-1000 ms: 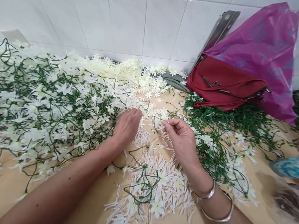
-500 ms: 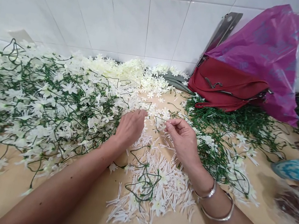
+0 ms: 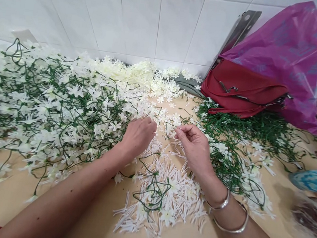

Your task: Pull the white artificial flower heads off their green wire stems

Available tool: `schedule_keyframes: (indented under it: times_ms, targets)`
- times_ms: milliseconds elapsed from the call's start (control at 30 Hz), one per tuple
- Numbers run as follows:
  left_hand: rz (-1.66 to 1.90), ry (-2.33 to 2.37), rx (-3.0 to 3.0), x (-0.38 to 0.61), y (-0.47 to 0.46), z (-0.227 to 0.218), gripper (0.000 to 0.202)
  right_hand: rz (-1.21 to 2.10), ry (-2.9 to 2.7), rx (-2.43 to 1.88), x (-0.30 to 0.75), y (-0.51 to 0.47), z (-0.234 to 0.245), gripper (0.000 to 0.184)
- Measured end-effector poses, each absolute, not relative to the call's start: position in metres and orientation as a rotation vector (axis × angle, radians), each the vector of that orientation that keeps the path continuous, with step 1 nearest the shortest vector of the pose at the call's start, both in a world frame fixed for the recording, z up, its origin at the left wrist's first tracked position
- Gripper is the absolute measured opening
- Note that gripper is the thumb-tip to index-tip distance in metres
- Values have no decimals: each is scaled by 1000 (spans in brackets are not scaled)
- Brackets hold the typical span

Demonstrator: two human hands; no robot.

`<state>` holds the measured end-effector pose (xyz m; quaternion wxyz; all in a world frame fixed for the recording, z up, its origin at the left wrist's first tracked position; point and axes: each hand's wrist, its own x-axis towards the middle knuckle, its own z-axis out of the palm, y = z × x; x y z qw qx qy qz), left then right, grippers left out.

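Observation:
My left hand is closed, its back toward me, at the right edge of a big heap of white artificial flowers on green stems. Its fingertips are turned away, so what they hold, if anything, is hidden. Just to the right, my right hand pinches thumb against forefinger, with a thin green stem at the tips. White blossoms lie on the table beyond both hands. Nearer me is a pile of thin white stamens, with a few curled green stems and white blossoms on top.
Bare green stems lie in a tangle right of my right hand. Behind them sit a red bag and a purple plastic bag against the tiled wall. A blue-and-white item and a clear plastic bag are at far right.
My left hand has shifted very slightly right, its fingers curled a little differently. My right hand keeps its pinch almost in place. The camera view has moved a little.

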<state>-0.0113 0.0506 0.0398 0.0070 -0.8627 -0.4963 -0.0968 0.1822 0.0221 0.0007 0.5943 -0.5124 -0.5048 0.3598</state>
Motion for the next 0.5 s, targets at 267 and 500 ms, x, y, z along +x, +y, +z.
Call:
schedule_keyframes:
  times_ms: [267, 500]
  targets:
    - [-290, -1513, -2762, -17, 56, 38, 8, 832, -1160, -1173, 181, 22, 3, 14]
    - [-1085, -1595, -2770, -24, 60, 38, 16, 843, -1134, -1142, 183, 23, -1, 13]
